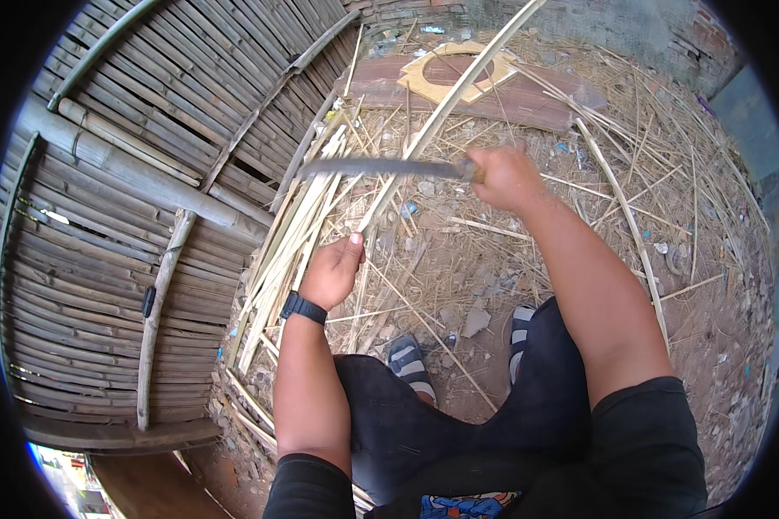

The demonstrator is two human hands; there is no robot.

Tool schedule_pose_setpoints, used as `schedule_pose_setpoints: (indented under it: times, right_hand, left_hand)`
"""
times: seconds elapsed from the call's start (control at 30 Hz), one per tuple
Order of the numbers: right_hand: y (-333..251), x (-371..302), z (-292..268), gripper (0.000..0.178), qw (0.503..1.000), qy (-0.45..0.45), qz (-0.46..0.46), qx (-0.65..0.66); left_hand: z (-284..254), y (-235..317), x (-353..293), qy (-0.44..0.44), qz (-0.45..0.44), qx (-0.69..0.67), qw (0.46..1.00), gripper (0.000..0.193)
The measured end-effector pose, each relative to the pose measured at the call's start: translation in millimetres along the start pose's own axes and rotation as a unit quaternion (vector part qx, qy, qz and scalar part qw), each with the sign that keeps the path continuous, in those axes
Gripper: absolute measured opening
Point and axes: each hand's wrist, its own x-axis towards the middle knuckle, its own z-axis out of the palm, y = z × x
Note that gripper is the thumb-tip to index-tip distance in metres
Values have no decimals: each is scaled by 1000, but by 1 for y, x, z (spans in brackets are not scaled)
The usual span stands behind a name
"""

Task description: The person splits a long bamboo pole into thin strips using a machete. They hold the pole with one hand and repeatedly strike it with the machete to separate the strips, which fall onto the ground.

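**Blade raised over a hand-held bamboo strip**

Left hand (333, 270) is clenched round the near end of a long bamboo strip (446, 108), thumb up at the top of the fist. The strip runs from the fist up and away, past the yellowish ring-shaped cutout (424, 82) on the brown board (528, 102). Right hand (504, 177) is closed on the handle of a long-bladed knife (381, 168). The blade sits level, crossing over the strip just beyond the left fist, tip pointing toward the bamboo-slat wall (130, 216). Blade is blurred; can't tell if the edge touches the strip.

A bundle of split strips (290, 251) lies on the dirt just wall-side of the strip. Loose slivers and straw are scattered all round it. Sandalled feet (411, 363) sit close on the near side of the strip, below the left fist.

Risks, as I judge them: the blade is close to the left thumb, so a glancing stroke could run down the strip into the fingers. The strip is thin and long and may flex or twist in the fist and throw the cut off. A slip downward would head toward the knees and feet.
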Motion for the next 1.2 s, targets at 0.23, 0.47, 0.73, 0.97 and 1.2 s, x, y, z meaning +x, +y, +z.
schedule_pose_setpoints:
  times: [0.23, 0.47, 0.73, 0.97, 1.2]
  right_hand:
    - [21, -1, 18, 24, 996, 70, 29, 57]
    - [31, -2, 10, 24, 993, 101, 24, 48]
    - [19, -6, 8, 27, 992, 106, 37, 66]
    - [6, 2, -1, 30, 994, 94, 42, 43]
    - [113, -1, 16, 34, 934, 202, 270, 123]
  left_hand:
    - [-3, -25, 7, -23, -47, -56, 997, 58]
    - [2, -2, 4, 15, 41, -45, 998, 60]
    - [-3, -8, 4, -14, -46, -120, 992, 55]
    - [-12, -1, -6, 2, 29, -12, 1000, 58]
    - [-8, 2, -10, -68, -30, 62, 995, 60]
